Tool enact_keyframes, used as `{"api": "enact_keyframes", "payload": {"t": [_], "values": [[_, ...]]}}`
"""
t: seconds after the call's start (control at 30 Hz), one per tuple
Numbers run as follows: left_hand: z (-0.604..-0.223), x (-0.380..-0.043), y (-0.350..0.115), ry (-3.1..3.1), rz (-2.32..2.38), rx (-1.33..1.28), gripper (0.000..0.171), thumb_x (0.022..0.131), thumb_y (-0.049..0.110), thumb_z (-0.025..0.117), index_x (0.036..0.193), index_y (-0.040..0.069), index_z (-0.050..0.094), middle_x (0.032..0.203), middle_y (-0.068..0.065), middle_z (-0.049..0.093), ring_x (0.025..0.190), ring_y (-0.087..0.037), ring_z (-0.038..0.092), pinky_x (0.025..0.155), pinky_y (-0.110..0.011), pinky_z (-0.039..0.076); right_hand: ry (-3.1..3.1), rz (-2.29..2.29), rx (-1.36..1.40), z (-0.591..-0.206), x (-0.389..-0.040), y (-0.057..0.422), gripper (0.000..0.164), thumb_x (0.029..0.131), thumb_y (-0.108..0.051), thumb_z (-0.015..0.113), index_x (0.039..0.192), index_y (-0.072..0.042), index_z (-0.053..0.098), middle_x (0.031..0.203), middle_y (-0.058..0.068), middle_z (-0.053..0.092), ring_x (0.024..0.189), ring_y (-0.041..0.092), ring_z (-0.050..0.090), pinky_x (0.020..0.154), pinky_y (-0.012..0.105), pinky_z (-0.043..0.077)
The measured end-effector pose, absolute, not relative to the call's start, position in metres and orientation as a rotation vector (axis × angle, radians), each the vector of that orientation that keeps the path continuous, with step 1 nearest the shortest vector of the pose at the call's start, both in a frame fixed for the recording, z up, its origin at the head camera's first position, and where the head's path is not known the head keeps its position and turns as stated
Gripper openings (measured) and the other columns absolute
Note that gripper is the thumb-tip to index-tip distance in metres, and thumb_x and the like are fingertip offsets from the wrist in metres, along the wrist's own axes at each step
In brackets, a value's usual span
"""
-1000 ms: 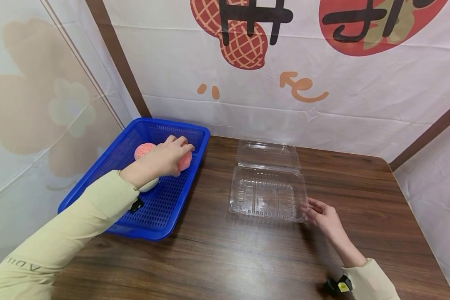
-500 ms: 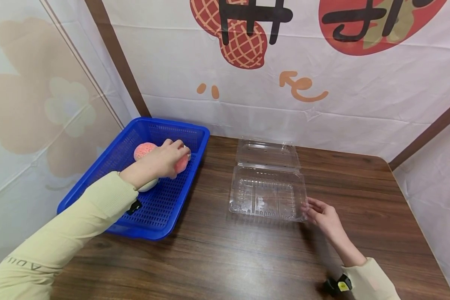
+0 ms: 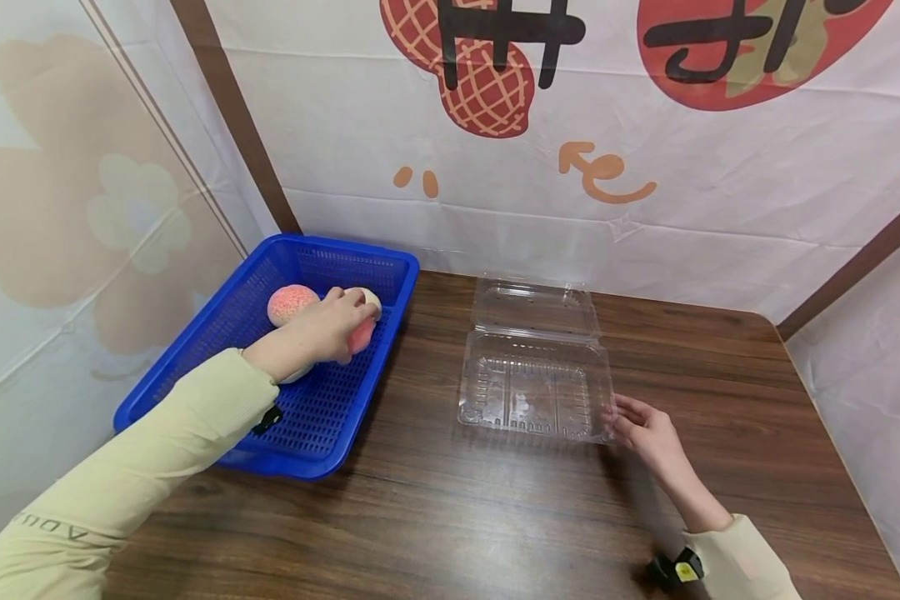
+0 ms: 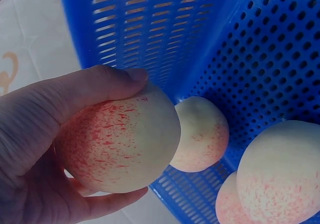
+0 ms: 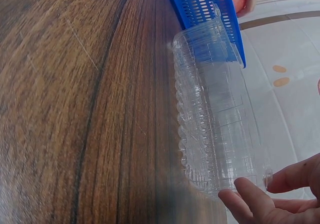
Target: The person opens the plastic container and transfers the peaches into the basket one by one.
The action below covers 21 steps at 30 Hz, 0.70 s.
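My left hand (image 3: pixel 317 329) grips a peach (image 4: pixel 122 139), pale with red speckles, inside the blue basket (image 3: pixel 321 473). Thumb and fingers curl round its sides in the left wrist view. Just beyond it lies another peach (image 4: pixel 200 134), and more peaches (image 4: pixel 282 174) sit close by. A pinkish peach (image 3: pixel 292 303) shows left of the hand in the head view; my forearm partly covers one more. My right hand (image 3: pixel 651 437) pinches the near right corner of a clear plastic clamshell box (image 3: pixel 532 392), which lies with its lid folded back.
Brown wood-grain table (image 3: pixel 450 517) lies under basket and box. A printed white cloth (image 3: pixel 495 225) hangs behind the table's back edge, with further cloth at both sides. A black wrist camera (image 3: pixel 675 571) sits at my right sleeve.
My left hand, gripping the peach, has shifted slightly toward me and left. A pale peach behind it has come into sight. The right hand and the clamshell box have stayed still.
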State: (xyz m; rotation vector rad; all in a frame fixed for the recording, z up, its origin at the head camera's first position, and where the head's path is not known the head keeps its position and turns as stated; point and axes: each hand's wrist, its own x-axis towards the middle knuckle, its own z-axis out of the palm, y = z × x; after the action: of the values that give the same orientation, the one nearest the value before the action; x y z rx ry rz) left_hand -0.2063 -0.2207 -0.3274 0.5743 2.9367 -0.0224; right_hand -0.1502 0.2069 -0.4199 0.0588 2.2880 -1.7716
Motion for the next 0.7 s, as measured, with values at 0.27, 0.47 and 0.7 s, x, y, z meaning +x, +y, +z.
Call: {"api": "enact_keyframes", "payload": {"t": [0.27,0.47,0.7], "values": [[-0.335,-0.205,-0.223,2.932,-0.031,0.599,0.073,0.058,0.006,0.082,0.125,0.007,0.052,0.117,-0.018,0.047,0.1,-0.038,0.044,0.069,-0.048,0.049,2.293,-1.76,0.047,-0.421,-0.15,0.208,0.042,0.092,0.002,0.042,0.129,0.02,0.032,0.121,0.037,0.046,0.084,-0.002,0.059,0.073,0.017,0.049],[-0.343,-0.206,-0.225,2.928,-0.032,0.622,0.074,0.057,0.006,0.08,0.125,0.005,0.051,0.116,-0.02,0.047,0.104,-0.041,0.043,0.075,-0.049,0.047,2.295,-1.757,0.037,-0.421,-0.149,0.209,0.042,0.092,0.002,0.042,0.129,0.02,0.031,0.121,0.037,0.046,0.084,-0.002,0.059,0.073,0.017,0.049],[-0.349,-0.206,-0.225,2.924,-0.069,0.623,0.074,0.056,0.006,0.081,0.123,0.004,0.052,0.116,-0.021,0.047,0.106,-0.042,0.043,0.07,-0.048,0.049,2.287,-1.777,0.039,-0.421,-0.15,0.208,0.042,0.092,0.003,0.042,0.129,0.02,0.031,0.121,0.037,0.046,0.084,-0.002,0.059,0.073,0.018,0.049]]}}
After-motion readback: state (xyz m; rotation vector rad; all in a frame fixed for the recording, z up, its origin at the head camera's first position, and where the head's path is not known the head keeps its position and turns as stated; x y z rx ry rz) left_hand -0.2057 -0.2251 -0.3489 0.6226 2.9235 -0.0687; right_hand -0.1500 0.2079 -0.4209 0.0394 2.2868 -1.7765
